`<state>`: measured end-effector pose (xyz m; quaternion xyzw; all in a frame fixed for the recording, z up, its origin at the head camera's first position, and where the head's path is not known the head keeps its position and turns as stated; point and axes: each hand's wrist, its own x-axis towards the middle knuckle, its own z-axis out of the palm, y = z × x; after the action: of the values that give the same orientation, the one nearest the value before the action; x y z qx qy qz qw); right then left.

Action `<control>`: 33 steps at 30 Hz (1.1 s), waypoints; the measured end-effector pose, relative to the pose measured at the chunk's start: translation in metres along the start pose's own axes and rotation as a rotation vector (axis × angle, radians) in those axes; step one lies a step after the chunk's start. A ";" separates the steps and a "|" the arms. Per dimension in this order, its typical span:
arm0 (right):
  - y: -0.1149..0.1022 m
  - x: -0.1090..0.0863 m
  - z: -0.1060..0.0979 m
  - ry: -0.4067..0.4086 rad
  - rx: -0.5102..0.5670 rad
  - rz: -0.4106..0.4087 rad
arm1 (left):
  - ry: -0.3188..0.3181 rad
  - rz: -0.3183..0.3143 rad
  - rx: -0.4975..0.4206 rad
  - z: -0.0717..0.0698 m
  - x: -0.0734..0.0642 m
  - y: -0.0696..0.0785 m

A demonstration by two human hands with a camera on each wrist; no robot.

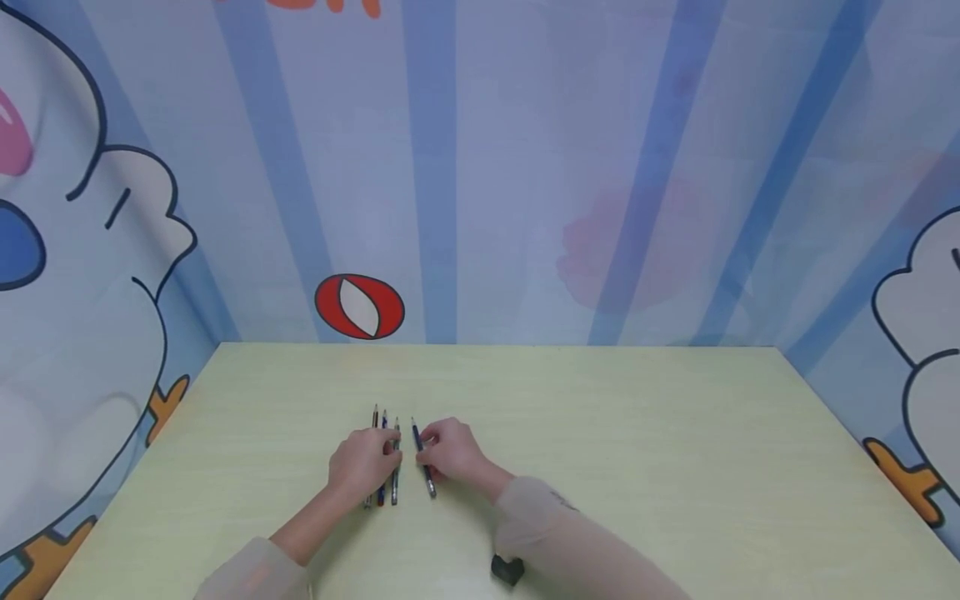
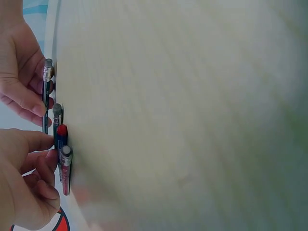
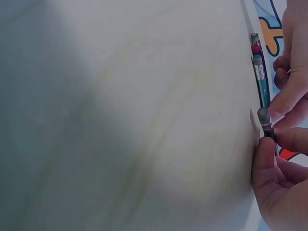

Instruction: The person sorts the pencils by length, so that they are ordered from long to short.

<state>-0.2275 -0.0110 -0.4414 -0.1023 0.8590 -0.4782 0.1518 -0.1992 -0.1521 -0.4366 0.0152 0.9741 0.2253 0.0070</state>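
Three pencils lie side by side on the table, pointing away: a left one (image 1: 376, 414), a middle one with a red end (image 2: 62, 130), and a teal one (image 3: 263, 89) with a grey eraser. My left hand (image 1: 363, 462) reaches over this row, thumb and finger pinching the teal pencil; it hides the middle of the other two. Just to the right, a dark pencil (image 1: 428, 481) with a grey eraser slants slightly, its tip toward the far left. My right hand (image 1: 452, 452) pinches it at mid-length between thumb and fingers. A narrow gap separates it from the row.
A small black angular object (image 1: 507, 570) sits near the front, beside the right sleeve (image 1: 547, 521). The pale table (image 1: 637, 417) ends at the back against a blue striped cloth (image 1: 510, 167) with cartoon prints.
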 end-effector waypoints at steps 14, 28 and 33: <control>-0.004 0.002 0.005 0.028 -0.143 0.010 | 0.009 -0.002 0.005 0.000 0.001 0.000; -0.003 0.003 0.013 0.002 0.000 0.029 | 0.009 -0.008 0.021 0.001 0.001 0.000; -0.003 0.003 0.014 0.018 0.045 0.034 | 0.012 -0.001 0.017 0.000 0.000 0.000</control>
<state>-0.2250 -0.0249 -0.4465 -0.0802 0.8509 -0.4957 0.1546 -0.1996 -0.1516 -0.4365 0.0134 0.9761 0.2171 0.0009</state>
